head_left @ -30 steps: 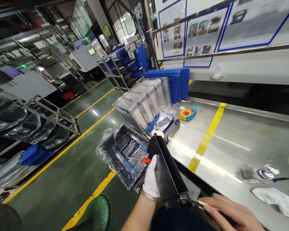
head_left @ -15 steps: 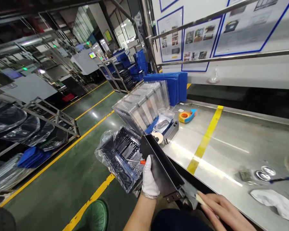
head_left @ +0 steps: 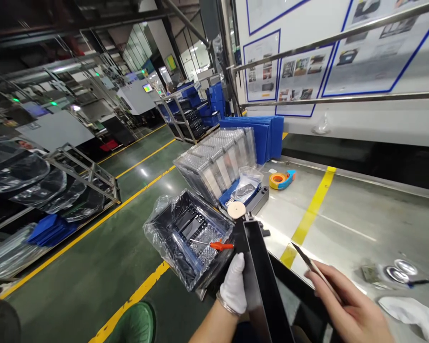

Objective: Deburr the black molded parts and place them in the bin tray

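My left hand (head_left: 233,286), in a white glove, grips the side of a long black trough-shaped part (head_left: 254,274) with a hollow top. My bare right hand (head_left: 346,297) is closed around a slim knife (head_left: 309,263); its dark pointed blade is apart from the part, to its right. Left of the part, an orange-handled screwdriver (head_left: 221,246) lies over a black bin (head_left: 214,214) lined with clear plastic. Several black pieces lie inside that bin. A round beige disc (head_left: 236,210) is just beyond the part's far end.
The metal bench (head_left: 346,209) bears a tape dispenser (head_left: 282,179), a white glove (head_left: 409,312) and metal rings (head_left: 396,274). Clear dividers (head_left: 214,152) and blue sheets (head_left: 268,138) stand at its far end. A green bin (head_left: 134,326) is on the floor at lower left.
The black part has turned in my left hand, its other end now pointing away from me. My right hand has moved away from the part with the knife, whose blade now shows clearly.
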`<state>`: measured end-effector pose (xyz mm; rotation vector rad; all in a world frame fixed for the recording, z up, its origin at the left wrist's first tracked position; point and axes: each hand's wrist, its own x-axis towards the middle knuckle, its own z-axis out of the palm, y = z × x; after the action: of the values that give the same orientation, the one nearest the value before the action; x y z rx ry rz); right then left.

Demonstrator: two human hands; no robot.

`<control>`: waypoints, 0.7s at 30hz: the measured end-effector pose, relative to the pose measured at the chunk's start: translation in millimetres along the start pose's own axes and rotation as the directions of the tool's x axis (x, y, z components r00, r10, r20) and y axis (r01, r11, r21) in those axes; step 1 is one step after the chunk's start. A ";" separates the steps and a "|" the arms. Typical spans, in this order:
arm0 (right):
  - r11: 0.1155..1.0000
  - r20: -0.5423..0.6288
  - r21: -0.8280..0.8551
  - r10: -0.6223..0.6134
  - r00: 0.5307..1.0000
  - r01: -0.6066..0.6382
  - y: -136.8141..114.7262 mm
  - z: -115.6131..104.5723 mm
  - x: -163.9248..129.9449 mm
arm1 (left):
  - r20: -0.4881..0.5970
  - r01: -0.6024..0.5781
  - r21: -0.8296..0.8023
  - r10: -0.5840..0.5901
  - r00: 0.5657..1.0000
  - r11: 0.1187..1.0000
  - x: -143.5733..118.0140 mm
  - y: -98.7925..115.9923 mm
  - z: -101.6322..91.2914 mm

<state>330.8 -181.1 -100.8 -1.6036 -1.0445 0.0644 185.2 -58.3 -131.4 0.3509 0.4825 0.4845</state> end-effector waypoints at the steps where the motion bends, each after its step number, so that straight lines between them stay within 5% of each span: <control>1: 1.000 -0.020 0.018 -0.009 1.000 0.010 -2.9 6.7 4.5 | 0.058 -0.003 0.030 0.001 0.998 1.000 -0.3 -5.6 2.1; 7: 0.994 -0.022 0.057 -0.091 0.996 0.093 -13.3 31.7 17.0 | 0.134 0.159 0.052 -0.164 0.977 0.986 -1.4 -16.7 20.1; 11: 0.984 0.152 0.092 -0.163 0.975 0.150 -26.6 19.6 20.4 | 0.153 0.299 0.065 -0.306 0.940 0.952 -5.5 -0.3 28.5; 13: 0.975 0.300 0.127 -0.213 0.930 0.182 -32.8 5.1 27.4 | 0.170 0.389 0.084 -0.398 0.902 0.917 -3.9 6.0 32.6; 16: 0.933 0.397 0.051 -0.347 0.850 0.357 -34.9 -24.1 47.2 | 0.155 0.394 0.125 -0.410 0.899 0.911 2.6 7.4 42.5; 21: 0.690 0.466 -0.192 -0.562 0.683 0.698 -29.0 -60.1 84.9 | 0.175 0.481 0.174 -0.508 0.844 0.859 7.1 -6.3 58.9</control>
<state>398.1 -174.2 -16.7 -1.4677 -1.9840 -0.3353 223.5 -71.9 -87.8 0.3762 0.3725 -0.0925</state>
